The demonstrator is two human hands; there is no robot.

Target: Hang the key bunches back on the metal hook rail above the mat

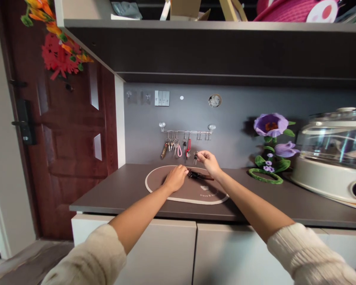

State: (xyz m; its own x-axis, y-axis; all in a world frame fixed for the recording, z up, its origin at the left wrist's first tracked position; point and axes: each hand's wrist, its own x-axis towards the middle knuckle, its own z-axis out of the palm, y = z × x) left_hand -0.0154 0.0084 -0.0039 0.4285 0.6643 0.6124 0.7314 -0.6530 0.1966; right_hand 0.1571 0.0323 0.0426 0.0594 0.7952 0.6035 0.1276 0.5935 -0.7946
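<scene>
My right hand (pixel 209 161) pinches a small ring of keys (pixel 195 158), which dangles in front of the wall just below the hook rail (pixel 185 132). Resting low over the oval brown mat (pixel 172 194), my left hand (pixel 177 178) has its fingers closed at the left end of a dark strap-like bundle (pixel 199 175). The bundle lies on the mat; its exact kind is too small to make out. From the rail hang several keys (pixel 172 145), a brown tag (pixel 164 151), a pink loop (pixel 179 151) and a red strap (pixel 189 145).
On the counter (pixel 115 188) at right stand a purple plush flower (pixel 271 124) and a white appliance with a clear lid (pixel 326 170). A shelf (pixel 225 47) overhangs the counter. A dark red door (pixel 68 154) is at left. Wall switches (pixel 161 98) sit above the rail.
</scene>
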